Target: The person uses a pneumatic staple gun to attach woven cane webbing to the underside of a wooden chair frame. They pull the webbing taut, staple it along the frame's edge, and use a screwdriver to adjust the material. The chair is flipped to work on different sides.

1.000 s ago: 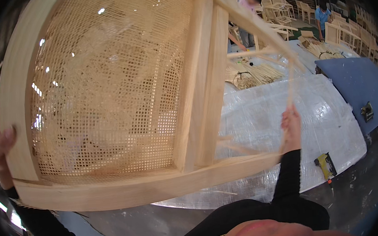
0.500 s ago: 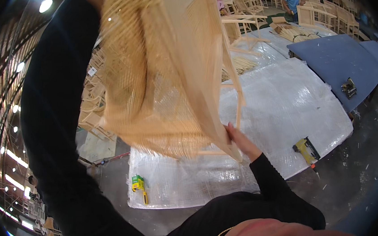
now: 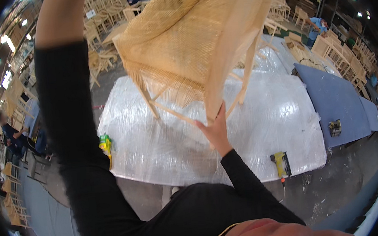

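A pale wooden chair (image 3: pixel 173 38) with a woven cord seat is tilted in front of me above the plastic-wrapped table. Loose strands hang fringe-like under the weave, between its legs and stretchers. My right hand (image 3: pixel 217 129) is closed round the lower end of the nearest leg, thumb on the left side and fingers behind. My left arm (image 3: pixel 61 21) reaches up past the chair's left side. The left hand itself lies beyond the top edge, so its grip is hidden.
On the wrapped table (image 3: pixel 156 157) lie a yellow-green tape measure (image 3: pixel 106 144) at left and a yellow nail gun (image 3: pixel 281 164) at right. A blue-covered table (image 3: pixel 331 101) holds a dark tool (image 3: pixel 334 127). Several chairs and people stand around.
The chair has swung more upright, showing its legs and stretchers over the table. My right hand has shifted left with the leg. My view has turned, moving the tables leftward.
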{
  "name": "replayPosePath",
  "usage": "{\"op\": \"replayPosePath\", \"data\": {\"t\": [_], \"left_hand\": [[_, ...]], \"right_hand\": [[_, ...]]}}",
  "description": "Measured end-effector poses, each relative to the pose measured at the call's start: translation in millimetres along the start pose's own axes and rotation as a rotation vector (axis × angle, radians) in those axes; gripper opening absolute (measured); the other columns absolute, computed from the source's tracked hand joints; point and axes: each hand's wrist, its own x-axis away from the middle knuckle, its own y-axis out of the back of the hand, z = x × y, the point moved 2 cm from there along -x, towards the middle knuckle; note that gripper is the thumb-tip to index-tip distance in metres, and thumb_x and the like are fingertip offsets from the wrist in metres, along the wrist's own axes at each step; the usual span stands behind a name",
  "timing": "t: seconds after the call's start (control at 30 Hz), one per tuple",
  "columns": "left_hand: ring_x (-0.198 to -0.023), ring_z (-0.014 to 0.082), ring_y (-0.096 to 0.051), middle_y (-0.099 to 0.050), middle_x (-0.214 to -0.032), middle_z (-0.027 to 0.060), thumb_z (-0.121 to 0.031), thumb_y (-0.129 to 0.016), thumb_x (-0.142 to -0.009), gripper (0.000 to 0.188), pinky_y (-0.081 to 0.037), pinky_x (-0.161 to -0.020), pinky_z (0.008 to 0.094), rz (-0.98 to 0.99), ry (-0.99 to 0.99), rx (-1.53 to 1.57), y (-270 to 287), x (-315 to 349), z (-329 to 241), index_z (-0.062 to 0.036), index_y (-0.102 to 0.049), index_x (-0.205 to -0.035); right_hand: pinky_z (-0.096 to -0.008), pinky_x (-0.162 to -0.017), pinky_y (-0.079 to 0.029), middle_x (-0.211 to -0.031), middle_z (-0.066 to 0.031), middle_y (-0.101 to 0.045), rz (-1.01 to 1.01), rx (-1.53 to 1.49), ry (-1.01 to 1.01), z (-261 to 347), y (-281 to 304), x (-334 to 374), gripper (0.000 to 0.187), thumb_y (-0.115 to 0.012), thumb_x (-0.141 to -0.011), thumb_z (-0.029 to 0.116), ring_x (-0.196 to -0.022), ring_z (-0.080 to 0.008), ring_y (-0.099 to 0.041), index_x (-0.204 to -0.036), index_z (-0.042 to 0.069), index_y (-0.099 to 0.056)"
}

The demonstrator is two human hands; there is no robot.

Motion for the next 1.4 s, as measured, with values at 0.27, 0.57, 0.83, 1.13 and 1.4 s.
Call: {"op": "replayPosePath", "data": {"t": [0.27,0.57,0.83,1.13,1.4], "left_hand": [[-0.088,0.0188,-0.073,-0.078,-0.095,0.0115,-0.008,-0.073,-0.094,0.013,-0.055,-0.083,0.0326,-0.055,0.644,0.012,-57.2,361.7,52.2,0.0022,-0.076,-0.101],[-0.076,0.0131,-0.068,-0.075,-0.08,0.0087,-0.026,-0.076,-0.091,0.03,-0.054,-0.074,0.0316,0.525,1.705,0.309,-183.7,815.8,-12.8,0.0013,-0.077,-0.102],[-0.089,0.0295,-0.074,-0.076,-0.095,0.0161,-0.036,-0.074,-0.092,0.039,-0.057,-0.083,0.0396,0.956,1.146,0.431,-253.1,684.6,-2.2,-0.0056,-0.073,-0.117],[-0.089,0.029,-0.074,-0.076,-0.099,0.0154,-0.035,-0.074,-0.093,0.042,-0.057,-0.083,0.0396,1.124,1.056,0.461,-271.7,648.5,-25.2,-0.0071,-0.07,-0.124],[-0.094,0.0356,-0.074,-0.077,-0.102,0.0173,-0.036,-0.074,-0.092,0.044,-0.058,-0.085,0.0429,1.099,1.138,0.465,-245.7,704.3,-34.0,-0.0085,-0.07,-0.127]], "right_hand": [[-0.038,-0.081,-0.058,-0.102,-0.0101,-0.073,-0.152,0.189,-0.217,-13.6,31.1,-32.5,0.07,-0.076,-0.074,0.003,-0.091,-0.0251,-0.073,-0.139,0.002,-0.05],[-0.0348,-0.084,-0.056,-0.103,-0.0065,-0.072,-0.151,-0.069,-0.301,-121.4,155.1,3.1,0.062,-0.073,-0.073,-0.001,-0.095,-0.0195,-0.07,-0.133,0.0,-0.059],[-0.0309,-0.093,-0.048,-0.108,-0.0057,-0.066,-0.629,-0.124,-0.04,-38.9,124.6,0.7,0.055,-0.077,-0.081,0.006,-0.099,-0.0185,-0.062,-0.133,0.0,-0.059],[-0.0329,-0.092,-0.051,-0.127,-0.0059,-0.066,-0.158,-0.979,-0.649,33.7,94.2,-20.7,0.043,-0.064,-0.106,0.032,-0.111,-0.015,-0.064,-0.138,0.005,-0.056],[-0.027,-0.09,-0.051,-0.122,-0.0004,-0.068,-0.42,-0.572,-0.444,16.9,86.6,-30.4,0.035,-0.069,-0.105,0.028,-0.109,-0.0086,-0.063,-0.131,0.004,-0.063]]}}
